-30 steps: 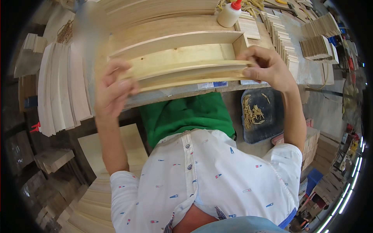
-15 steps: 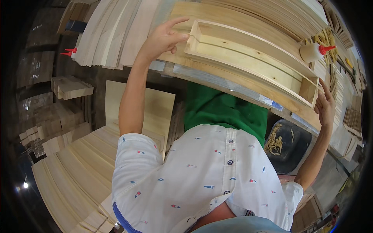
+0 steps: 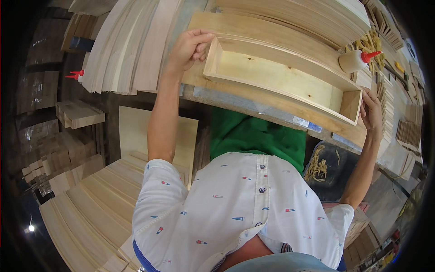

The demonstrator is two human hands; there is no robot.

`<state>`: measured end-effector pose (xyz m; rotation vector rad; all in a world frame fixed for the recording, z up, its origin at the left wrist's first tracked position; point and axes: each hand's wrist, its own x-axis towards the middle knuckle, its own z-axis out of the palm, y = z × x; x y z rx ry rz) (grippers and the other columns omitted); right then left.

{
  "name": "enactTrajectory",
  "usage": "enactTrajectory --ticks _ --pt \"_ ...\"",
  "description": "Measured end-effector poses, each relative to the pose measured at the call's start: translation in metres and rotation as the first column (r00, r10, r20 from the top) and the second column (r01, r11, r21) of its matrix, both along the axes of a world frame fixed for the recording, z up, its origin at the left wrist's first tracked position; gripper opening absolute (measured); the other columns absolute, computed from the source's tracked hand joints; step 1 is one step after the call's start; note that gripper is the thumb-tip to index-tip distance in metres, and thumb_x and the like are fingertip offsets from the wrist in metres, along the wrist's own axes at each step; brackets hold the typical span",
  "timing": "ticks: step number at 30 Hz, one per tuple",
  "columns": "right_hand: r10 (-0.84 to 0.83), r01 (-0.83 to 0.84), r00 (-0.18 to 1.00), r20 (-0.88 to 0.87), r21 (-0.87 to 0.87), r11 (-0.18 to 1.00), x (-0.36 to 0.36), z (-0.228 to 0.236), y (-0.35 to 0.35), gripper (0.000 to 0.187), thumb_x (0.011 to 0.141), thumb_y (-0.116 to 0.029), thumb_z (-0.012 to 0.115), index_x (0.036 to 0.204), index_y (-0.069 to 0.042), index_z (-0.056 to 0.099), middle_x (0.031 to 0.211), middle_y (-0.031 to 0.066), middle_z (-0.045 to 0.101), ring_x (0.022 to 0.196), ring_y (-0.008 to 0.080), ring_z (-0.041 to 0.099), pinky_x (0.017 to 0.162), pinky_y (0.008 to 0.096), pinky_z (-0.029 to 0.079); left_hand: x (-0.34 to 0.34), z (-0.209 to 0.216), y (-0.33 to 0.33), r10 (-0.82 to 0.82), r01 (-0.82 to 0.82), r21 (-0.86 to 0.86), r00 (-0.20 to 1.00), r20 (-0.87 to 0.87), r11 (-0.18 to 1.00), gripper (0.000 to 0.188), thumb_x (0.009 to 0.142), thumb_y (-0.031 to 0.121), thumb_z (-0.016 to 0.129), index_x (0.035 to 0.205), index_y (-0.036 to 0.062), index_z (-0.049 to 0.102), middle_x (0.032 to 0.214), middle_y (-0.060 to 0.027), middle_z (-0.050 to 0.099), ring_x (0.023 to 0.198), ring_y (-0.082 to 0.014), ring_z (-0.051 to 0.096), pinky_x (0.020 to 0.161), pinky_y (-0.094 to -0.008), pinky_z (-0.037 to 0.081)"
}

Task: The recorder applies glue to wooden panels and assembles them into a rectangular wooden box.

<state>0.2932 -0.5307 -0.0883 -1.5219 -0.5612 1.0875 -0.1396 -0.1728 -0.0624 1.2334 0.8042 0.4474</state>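
A long, shallow wooden box (image 3: 267, 75) lies slantwise on a wide board (image 3: 195, 79) at the bench's near edge. My left hand (image 3: 186, 50) has its fingers closed at the box's far left corner, thumb and forefinger on the rim. At the other end, my right hand (image 3: 371, 111) grips the short end wall near its far corner; some of its fingers are partly hidden. Pale knotty wood forms the bottom inside the box, with nothing lying in it. A glue bottle (image 3: 351, 61) with a red tip rests just beyond the right end.
Long wooden strips (image 3: 122, 45) are stacked at the left of the bench, with more strips (image 3: 299, 20) behind the box. Red-tipped bottles (image 3: 77, 75) show at the far left. Yellowish scraps (image 3: 369, 43) lie behind the glue bottle. A dark stool seat (image 3: 328, 172) stands below the bench.
My left hand has gone from an outstretched forefinger to a closed grip on the box's corner. My right fingers have closed on its end. Dark lines along the box's bottom no longer show.
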Motion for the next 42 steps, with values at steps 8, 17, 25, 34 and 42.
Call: enactTrajectory --ticks 8,17,25,34,42 --pt "0.071 -0.071 0.997 -0.034 0.003 0.997 0.01 -0.009 -0.003 0.029 0.101 -0.011 0.053 0.125 0.003 0.06 0.089 0.0028 0.068 0.061 0.0051 0.057 0.057 0.0191 0.05 -0.007 -0.03 0.019 -0.083 0.192 -0.329 0.944 0.319 0.924 0.019 0.1 0.015 0.053 0.098 0.0013 0.065 0.062 0.0049 0.05 0.047 -0.0049 0.044 0.045 -0.0216 0.039" --pt "0.157 -0.157 0.986 -0.064 0.005 0.988 0.01 -0.014 -0.01 0.044 0.103 -0.021 0.051 0.141 0.001 0.05 0.138 0.0086 0.056 0.127 0.0179 0.052 0.109 0.0342 0.04 -0.013 -0.003 -0.003 0.053 0.003 0.318 0.984 -0.169 0.948 0.034 0.096 0.027 0.065 0.12 0.0033 0.067 0.097 -0.0037 0.068 0.085 -0.0106 0.064 0.072 -0.0249 0.052" --pt "-0.049 0.041 0.991 -0.121 -0.066 0.997 -0.007 -0.023 -0.015 0.047 0.104 -0.029 0.051 0.143 -0.004 0.048 0.138 0.0062 0.056 0.124 0.0166 0.053 0.106 0.0337 0.041 0.01 -0.034 -0.007 0.178 -0.177 0.057 0.984 -0.015 0.983 0.026 0.093 0.022 0.066 0.106 -0.0001 0.069 0.095 -0.0059 0.069 0.081 -0.0129 0.064 0.071 -0.0266 0.051" --pt "0.091 -0.05 0.979 0.185 -0.214 0.975 -0.012 0.028 0.009 0.041 0.102 -0.037 0.055 0.123 -0.004 0.067 0.102 0.0024 0.068 0.088 0.0092 0.061 0.08 0.0255 0.053 0.008 -0.022 -0.024 0.191 -0.196 0.187 0.981 0.044 0.963 0.027 0.101 0.02 0.056 0.116 -0.0009 0.065 0.109 -0.006 0.065 0.097 -0.0122 0.06 0.085 -0.025 0.047" --pt "0.241 -0.21 0.969 0.063 -0.31 0.927 -0.003 0.05 0.021 0.035 0.098 -0.028 0.062 0.123 -0.004 0.067 0.102 0.0047 0.069 0.09 0.0119 0.066 0.065 0.0286 0.059 0.003 -0.03 -0.025 0.16 -0.165 0.164 0.986 0.043 0.973 0.025 0.102 0.018 0.055 0.119 0.0011 0.063 0.11 -0.0053 0.064 0.101 -0.0114 0.059 0.088 -0.0256 0.047"
